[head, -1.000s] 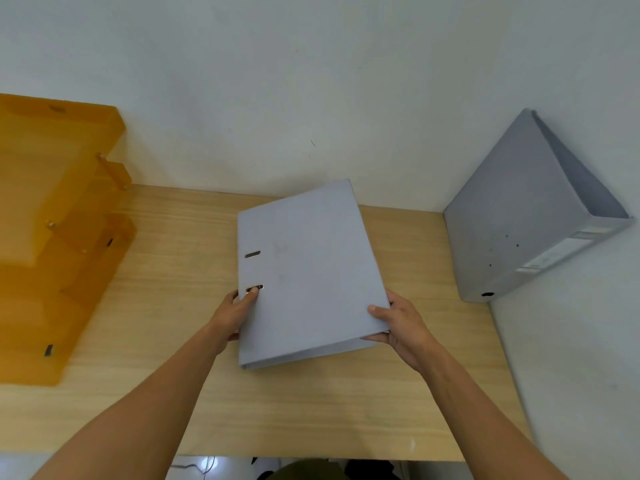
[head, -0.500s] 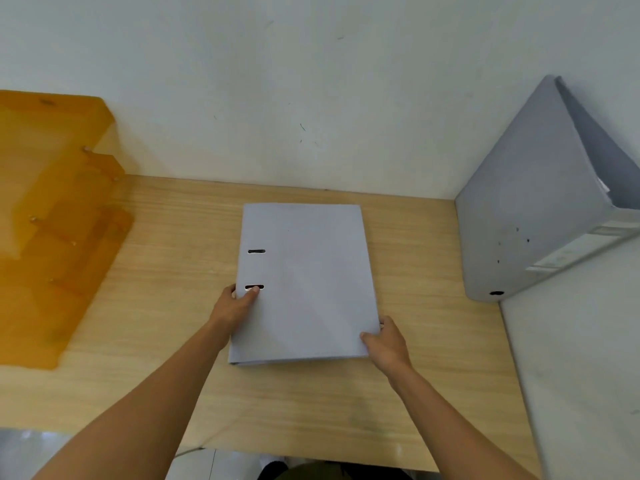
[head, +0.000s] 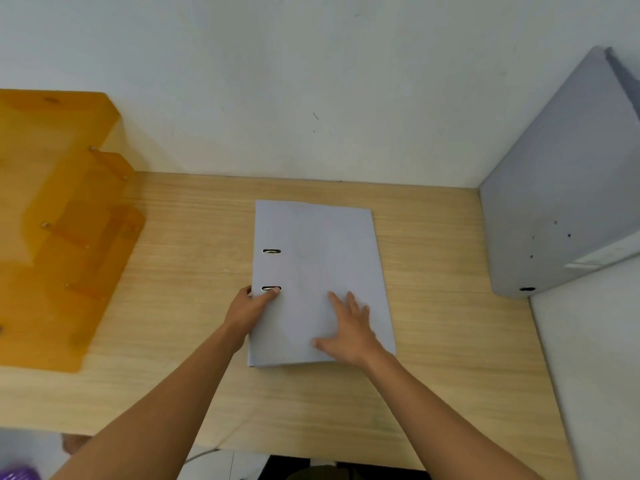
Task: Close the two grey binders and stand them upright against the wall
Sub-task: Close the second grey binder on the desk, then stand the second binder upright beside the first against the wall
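A grey binder lies flat and closed in the middle of the wooden desk, its spine side to the left with two metal slots. My left hand grips its left edge near the lower slot, thumb on the cover. My right hand rests flat on the cover's lower right, fingers spread. A second grey binder stands closed at the desk's right end, leaning against the right wall.
An orange translucent tiered paper tray takes up the desk's left side. White walls bound the desk at the back and on the right. The desk's front edge runs just below my forearms.
The cover of the middle binder came down from half-raised to flat. My right hand left the cover's front corner and now lies flat on top. The left hand stayed at the spine.
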